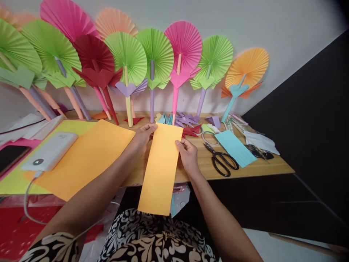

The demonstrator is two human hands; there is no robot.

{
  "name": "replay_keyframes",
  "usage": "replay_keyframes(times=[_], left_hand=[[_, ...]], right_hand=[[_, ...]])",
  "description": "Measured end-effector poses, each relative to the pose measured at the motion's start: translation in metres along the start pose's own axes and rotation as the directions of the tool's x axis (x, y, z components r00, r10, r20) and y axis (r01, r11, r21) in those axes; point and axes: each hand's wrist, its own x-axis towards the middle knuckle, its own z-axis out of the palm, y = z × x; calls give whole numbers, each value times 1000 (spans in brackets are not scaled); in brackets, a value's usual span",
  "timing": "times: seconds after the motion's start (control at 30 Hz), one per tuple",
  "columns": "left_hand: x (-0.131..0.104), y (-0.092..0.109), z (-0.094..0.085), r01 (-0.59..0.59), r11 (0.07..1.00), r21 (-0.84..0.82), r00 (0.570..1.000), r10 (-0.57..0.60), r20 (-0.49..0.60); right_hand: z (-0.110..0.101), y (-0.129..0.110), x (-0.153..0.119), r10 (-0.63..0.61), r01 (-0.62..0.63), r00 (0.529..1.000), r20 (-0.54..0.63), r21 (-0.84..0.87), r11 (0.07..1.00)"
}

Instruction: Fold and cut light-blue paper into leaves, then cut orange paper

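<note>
An orange-yellow paper strip [162,171] is held up between my hands, its long side running from the tabletop down past the table's front edge. My left hand [145,136] pinches its top left corner. On the strip's right edge, a little lower, my right hand [188,153] grips it between thumb and fingers. Black-handled scissors [223,162] lie to the right of my right hand, with a light blue paper piece [236,148] beside them. Left of my left hand are large orange sheets [89,156] on the table.
Several folded paper fans [183,45] on rolled handles lean against the wall at the back. A white power bank [51,151] with a cable and a dark phone [12,156] lie at the left. Small folded paper pieces [187,119] lie along the table's [196,173] back.
</note>
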Motion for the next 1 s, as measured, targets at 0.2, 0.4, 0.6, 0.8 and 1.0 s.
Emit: replay_keyframes(times=[0.2, 0.4, 0.6, 0.8, 1.0], left_hand=[[-18, -10, -5, 109, 988, 112, 987, -121, 105], [-41, -14, -7, 210, 961, 182, 976, -216, 10], [-51, -11, -10, 180, 953, 242, 982, -187, 3], [-48, 9, -15, 31, 844, 536, 991, -94, 91], [-47, 38, 16, -324, 544, 774, 924, 6, 382]], right_hand=[[-3, 6, 2, 10, -8, 995, -97, 20, 1000], [-3, 7, 3, 3, -1, 990, -144, 18, 1000], [-12, 1, 4, -46, 42, 985, -165, -25, 999], [-38, -65, 17, -586, 548, 781, 213, -685, 481], [-11, -108, 22, -233, 852, 513, 826, -523, 20]])
